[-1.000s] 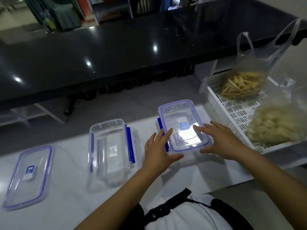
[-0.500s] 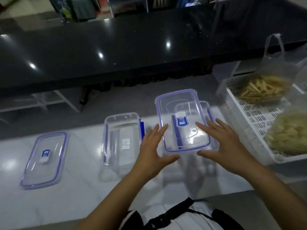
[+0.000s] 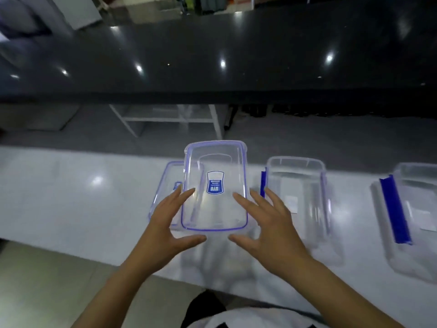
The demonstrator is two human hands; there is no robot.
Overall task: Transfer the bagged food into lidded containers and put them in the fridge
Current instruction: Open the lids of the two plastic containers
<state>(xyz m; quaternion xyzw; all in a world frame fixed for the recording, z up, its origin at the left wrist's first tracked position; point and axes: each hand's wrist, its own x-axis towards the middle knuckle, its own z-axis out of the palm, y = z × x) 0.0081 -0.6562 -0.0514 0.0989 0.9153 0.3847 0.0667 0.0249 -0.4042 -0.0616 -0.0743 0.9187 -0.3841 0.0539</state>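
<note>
I hold a clear lid with a blue rim and blue label above the white counter, gripped at its near corners by my left hand and my right hand. It hovers partly over another clear lid that lies flat on the counter. To the right stands an empty clear container with blue side clips. A second open container with a long blue clip sits at the far right. The bagged food is out of view.
The white counter runs across the view, its near edge dropping to a tiled floor at lower left. Beyond it is a grey lower ledge and a raised glossy black countertop. A white frame stands under that countertop.
Both hands lifted the lid off the right container and carried it left, over the lid lying on the counter. My view swung left, so the basket with the food bags left the frame.
</note>
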